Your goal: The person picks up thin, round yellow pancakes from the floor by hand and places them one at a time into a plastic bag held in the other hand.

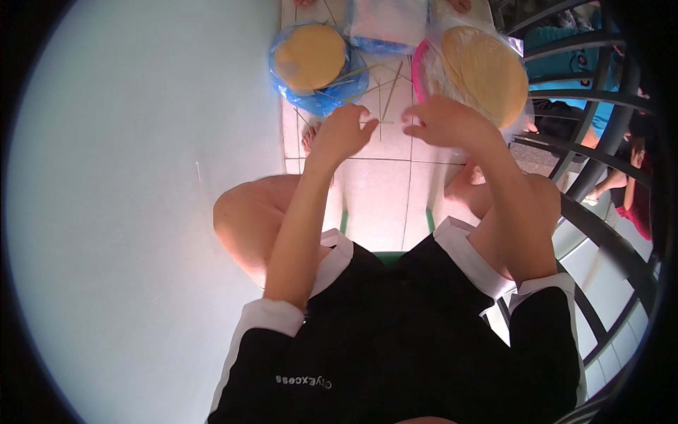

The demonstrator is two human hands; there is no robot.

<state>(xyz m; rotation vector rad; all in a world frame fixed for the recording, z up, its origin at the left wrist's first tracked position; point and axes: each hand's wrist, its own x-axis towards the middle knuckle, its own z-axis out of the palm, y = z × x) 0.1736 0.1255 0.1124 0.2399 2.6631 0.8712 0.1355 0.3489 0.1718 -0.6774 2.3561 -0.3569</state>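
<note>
My left hand (345, 130) is held above the tiled floor, thumb and forefinger apart, with nothing visible between them. Opposite it, my right hand (445, 123) has its fingers parted and looks slightly blurred; I see nothing in its grasp. Thin straw-like sticks (392, 93) lie scattered between and beyond the hands. Past my left hand, a round yellow disc or stack of discs (310, 58) rests on blue plastic (318, 103). Larger thin yellow discs (487, 74), partly in clear plastic, lie beyond my right hand, beside a pink rim (418, 69).
A clear and blue plastic package (389, 24) lies at the far middle. A pale wall (143, 185) stands to the left. Dark metal railings (609, 249) curve along the right, with people beyond them. Another person's hand (461, 5) shows at the top edge.
</note>
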